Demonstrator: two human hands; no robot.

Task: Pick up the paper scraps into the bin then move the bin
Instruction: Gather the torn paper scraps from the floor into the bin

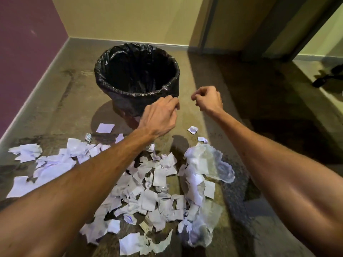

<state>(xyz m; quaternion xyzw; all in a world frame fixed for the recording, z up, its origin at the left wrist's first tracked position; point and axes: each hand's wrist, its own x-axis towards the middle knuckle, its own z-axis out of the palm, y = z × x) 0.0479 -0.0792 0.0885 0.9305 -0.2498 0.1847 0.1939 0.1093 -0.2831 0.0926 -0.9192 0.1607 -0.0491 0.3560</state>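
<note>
Little progress is being shown: the paper scraps are being seen spread over the floor from 8 o'clock round to 5 o'clock, and none is being made out inside the bin. The bin is being seen at 12 o'clock, upright, long axis vertical, mouth pointing up. The left hand is being held at its near wall, fingers bent; whether anything is being grasped cannot be told. The right hand, at 1 o'clock, is being held clenched, nothing visible in it.
</note>
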